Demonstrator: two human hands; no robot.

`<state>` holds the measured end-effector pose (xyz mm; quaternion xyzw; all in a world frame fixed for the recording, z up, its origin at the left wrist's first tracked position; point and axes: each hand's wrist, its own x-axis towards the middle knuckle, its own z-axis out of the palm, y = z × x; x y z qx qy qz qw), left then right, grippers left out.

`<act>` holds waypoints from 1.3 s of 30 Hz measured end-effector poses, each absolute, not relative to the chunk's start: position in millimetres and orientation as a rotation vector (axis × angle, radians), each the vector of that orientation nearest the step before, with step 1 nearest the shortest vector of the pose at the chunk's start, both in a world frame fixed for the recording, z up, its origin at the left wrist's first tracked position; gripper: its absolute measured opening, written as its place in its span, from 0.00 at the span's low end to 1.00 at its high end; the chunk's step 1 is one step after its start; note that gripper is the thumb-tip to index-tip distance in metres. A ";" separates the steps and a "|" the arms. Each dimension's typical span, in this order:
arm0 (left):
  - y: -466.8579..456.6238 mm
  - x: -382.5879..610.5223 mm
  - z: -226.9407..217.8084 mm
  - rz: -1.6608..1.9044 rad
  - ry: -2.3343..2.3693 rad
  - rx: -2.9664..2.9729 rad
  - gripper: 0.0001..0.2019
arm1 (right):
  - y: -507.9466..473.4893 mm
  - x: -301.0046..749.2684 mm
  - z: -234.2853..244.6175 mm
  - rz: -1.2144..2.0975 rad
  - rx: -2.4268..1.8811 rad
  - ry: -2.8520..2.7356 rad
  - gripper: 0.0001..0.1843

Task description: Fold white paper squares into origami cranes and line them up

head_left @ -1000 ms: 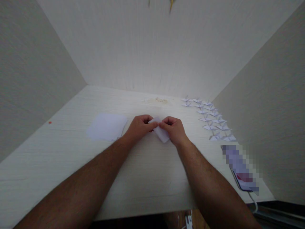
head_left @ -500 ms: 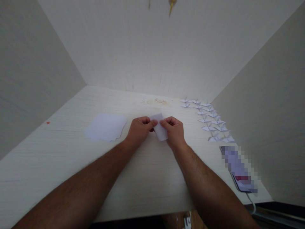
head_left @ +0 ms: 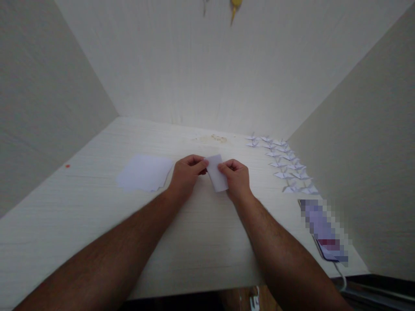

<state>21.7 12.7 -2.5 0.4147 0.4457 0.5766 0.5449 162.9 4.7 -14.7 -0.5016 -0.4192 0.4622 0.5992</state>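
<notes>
Holding a small folded white paper (head_left: 216, 173) between both hands at mid-table (head_left: 207, 242); I cannot tell whether its lower edge touches the surface. Left hand (head_left: 186, 176): grip closed, thumb and forefinger pinching the paper's upper left edge. Right hand (head_left: 238, 179): grip closed on its right edge. I note a stack of white sheets (head_left: 144, 172) just left of the left hand. Folded paper cranes (head_left: 287, 164) lie in rows well to the right, with a phone (head_left: 324, 229) nearer the front corner.
</notes>
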 end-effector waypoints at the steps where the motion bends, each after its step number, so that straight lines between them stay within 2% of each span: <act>1: 13.0 22.0 -2.2 1.378 1.042 0.956 0.09 | 4.3 162.8 -14.2 1.076 -1.163 -0.976 0.13; 10: 10.7 23.2 -0.4 1.393 1.101 1.015 0.09 | 3.9 162.8 -15.4 1.065 -1.171 -0.990 0.13; 14: 8.2 23.2 -0.5 1.280 1.156 1.137 0.12 | 5.4 163.6 -18.5 1.039 -1.157 -0.969 0.14; 29: -1.8 26.6 14.3 1.036 1.354 1.349 0.11 | 6.6 164.0 -12.1 1.000 -1.182 -0.922 0.13; 39: 1.6 23.5 10.0 0.818 1.269 1.554 0.10 | 8.4 166.0 -6.9 0.968 -1.177 -0.844 0.12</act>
